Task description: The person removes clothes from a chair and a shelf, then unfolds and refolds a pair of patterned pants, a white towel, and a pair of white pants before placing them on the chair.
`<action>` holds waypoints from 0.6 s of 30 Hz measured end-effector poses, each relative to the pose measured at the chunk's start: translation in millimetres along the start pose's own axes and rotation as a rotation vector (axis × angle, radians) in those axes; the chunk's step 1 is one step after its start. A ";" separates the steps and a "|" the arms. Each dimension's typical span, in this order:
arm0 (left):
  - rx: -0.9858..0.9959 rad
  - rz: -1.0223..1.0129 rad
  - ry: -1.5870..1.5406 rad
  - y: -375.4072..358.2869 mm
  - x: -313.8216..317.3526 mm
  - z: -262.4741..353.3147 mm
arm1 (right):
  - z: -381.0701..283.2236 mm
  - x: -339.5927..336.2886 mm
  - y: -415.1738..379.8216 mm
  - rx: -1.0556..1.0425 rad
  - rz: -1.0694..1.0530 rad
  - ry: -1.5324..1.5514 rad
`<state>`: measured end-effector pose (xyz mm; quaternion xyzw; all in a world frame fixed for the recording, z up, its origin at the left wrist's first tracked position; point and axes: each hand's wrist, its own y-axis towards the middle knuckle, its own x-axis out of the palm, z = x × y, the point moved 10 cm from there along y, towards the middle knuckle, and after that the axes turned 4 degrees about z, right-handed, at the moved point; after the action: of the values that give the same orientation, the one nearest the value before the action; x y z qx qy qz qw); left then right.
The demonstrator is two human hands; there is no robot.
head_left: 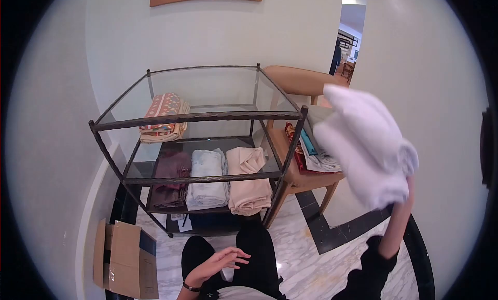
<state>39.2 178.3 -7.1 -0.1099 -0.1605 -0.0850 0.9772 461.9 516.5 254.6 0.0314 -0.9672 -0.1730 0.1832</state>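
My right hand (410, 188) is raised at the right, gripping a folded white cloth (363, 139) that hangs in the air in front of the wooden chair. The cloth covers most of the fingers. My left hand (223, 261) is over my lap, fingers apart and holding nothing. Ahead stands a dark metal and glass shelf (197, 117). On it lie a folded patterned cloth (165, 116), a dark maroon cloth (171, 178), a pale blue cloth (207, 178) and a peach cloth (249, 183).
A wooden chair (295, 79) beside the shelf holds a stack of folded cloths (319, 160), partly hidden by the white cloth. An open cardboard box (124, 263) is on the marble floor at the lower left. A doorway opens at the upper right.
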 end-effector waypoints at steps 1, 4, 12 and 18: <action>0.002 0.012 0.009 -0.8 -1.1 0.8 | 5.6 2.2 29.8 0.007 -0.010 0.008; 0.006 0.056 0.017 -4.6 -4.8 2.2 | 44.7 12.1 113.6 0.072 -0.049 0.014; 0.003 0.178 -0.015 -13.0 -22.8 -2.1 | 217.6 -12.1 201.5 0.451 -0.098 -0.218; -0.044 0.222 -0.048 -8.7 -34.9 -4.2 | 249.8 -48.7 221.1 0.557 -0.124 -0.482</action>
<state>6.1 173.5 -20.9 -0.1502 -0.1687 0.0227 0.9739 416.5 810.7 96.3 0.0967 -0.9888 0.0837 -0.0762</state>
